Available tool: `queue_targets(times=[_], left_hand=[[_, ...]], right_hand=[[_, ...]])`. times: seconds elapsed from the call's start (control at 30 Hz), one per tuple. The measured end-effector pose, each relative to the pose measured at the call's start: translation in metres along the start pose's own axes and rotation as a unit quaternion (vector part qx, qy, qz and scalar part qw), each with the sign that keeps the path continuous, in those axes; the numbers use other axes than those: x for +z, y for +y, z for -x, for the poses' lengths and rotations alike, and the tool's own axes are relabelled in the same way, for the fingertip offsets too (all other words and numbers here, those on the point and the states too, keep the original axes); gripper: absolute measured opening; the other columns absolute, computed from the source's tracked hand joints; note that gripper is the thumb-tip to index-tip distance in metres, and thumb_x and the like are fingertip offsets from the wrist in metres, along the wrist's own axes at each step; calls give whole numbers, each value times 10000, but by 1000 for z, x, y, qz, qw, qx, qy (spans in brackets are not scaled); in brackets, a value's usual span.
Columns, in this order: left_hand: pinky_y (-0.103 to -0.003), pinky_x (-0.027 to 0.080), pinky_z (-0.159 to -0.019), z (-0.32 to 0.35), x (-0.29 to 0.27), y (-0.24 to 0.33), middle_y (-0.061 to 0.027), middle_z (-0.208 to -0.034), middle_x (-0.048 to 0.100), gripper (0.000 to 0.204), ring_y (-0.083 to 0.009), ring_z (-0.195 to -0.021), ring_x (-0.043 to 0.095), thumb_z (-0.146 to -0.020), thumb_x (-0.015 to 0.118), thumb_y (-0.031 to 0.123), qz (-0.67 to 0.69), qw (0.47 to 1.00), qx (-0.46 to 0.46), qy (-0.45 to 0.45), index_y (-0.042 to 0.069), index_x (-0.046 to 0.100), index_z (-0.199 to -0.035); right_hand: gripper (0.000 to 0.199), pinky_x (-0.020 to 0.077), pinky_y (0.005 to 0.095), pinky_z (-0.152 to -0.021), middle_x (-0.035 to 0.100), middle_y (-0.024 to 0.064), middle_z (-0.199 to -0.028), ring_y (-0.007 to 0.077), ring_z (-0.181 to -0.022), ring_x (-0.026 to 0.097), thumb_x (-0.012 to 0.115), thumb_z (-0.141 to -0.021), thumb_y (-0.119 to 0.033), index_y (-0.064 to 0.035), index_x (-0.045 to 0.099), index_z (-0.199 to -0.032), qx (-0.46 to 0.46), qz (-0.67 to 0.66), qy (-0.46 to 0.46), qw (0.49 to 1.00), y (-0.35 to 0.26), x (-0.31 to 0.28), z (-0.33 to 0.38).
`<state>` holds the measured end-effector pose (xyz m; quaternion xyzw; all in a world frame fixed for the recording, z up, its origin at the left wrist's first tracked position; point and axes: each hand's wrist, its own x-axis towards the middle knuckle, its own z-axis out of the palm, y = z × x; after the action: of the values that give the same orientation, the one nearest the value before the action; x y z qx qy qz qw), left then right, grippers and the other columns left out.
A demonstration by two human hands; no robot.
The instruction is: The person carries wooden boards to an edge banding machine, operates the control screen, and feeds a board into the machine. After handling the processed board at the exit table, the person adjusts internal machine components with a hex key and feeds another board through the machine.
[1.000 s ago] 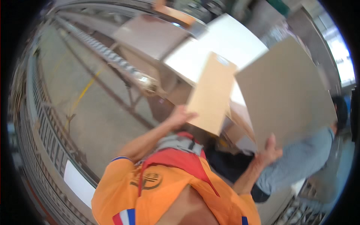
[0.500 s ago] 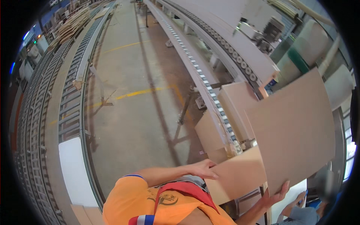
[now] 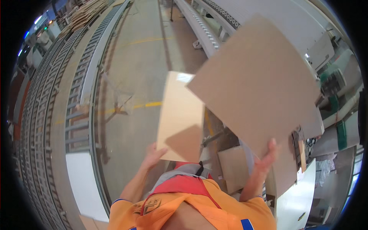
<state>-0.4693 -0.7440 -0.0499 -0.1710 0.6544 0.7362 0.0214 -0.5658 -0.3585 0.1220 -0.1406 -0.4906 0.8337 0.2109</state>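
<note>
A: What are the hands doing?

B: Both are raised in the lower middle of the frame, each gripping a flat board. The left hand (image 3: 153, 155) is closed on the bottom left corner of a narrow pale board (image 3: 180, 117), fingers curled against its edge. That board stands nearly upright in the centre of the frame.

A: And the other hand?

B: The right hand (image 3: 266, 159) clamps the lower edge of a large brown board (image 3: 255, 82), fingers showing on the near face. This board is tilted like a diamond and fills the upper right of the frame. Its left corner overlaps the pale board's upper right part and casts a shadow on the pale board's lower half.

A: What surrounds them?

B: An orange shirt (image 3: 191, 207) with a red and grey collar fills the bottom centre. Behind the boards is a grey concrete floor (image 3: 130, 80) with a yellow line. A long roller conveyor (image 3: 57, 99) curves down the left side, with a white panel (image 3: 82, 184) lying at lower left. Another roller track (image 3: 199, 23) runs along the top centre. More boards (image 3: 234, 168) are stacked at lower right, between the forearms.
</note>
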Motion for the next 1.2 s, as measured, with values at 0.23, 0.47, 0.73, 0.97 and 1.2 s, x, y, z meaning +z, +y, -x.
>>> queue_targets(times=[0.23,0.47,0.73,0.97,1.2], left_hand=[[-312,528,-789,-140,-106,48,-101,-1040,675,296,-168,-924,646,-875,644,85,158,978,-12,138,-55,614,-1134],[-315,538,-748,-357,-205,86,-113,-1011,667,272,-192,-909,657,-899,623,59,217,958,-47,182,-63,600,-1142],[-331,578,-576,-671,-318,190,-133,-1031,676,312,-223,-806,688,-933,620,147,209,962,-57,168,-35,568,-1181],[-324,577,-572,-925,-388,298,-121,-1052,669,334,-226,-835,686,-926,628,132,167,972,-76,148,-27,556,-1211],[-337,567,-670,-1144,-464,391,-127,-1030,666,323,-210,-860,671,-924,595,108,178,969,-57,163,-51,568,-1203]], right_hand=[[454,509,379,-893,621,143,-1154,242,-1024,625,634,-835,-139,65,537,-1229,16,-10,-265,964,115,251,-117],[365,514,339,-829,642,108,-1096,195,-961,637,635,-836,-86,52,584,-1170,18,37,-312,949,249,464,-231],[174,465,258,-711,663,15,-910,82,-811,578,672,-845,-53,37,664,-994,-55,151,-245,956,362,697,-347],[162,456,246,-638,656,2,-821,56,-737,555,677,-850,-68,42,669,-970,-86,258,-249,929,489,891,-485],[133,449,245,-625,623,-17,-792,61,-719,546,681,-838,-66,34,667,-923,-51,253,-287,923,604,1122,-638]])
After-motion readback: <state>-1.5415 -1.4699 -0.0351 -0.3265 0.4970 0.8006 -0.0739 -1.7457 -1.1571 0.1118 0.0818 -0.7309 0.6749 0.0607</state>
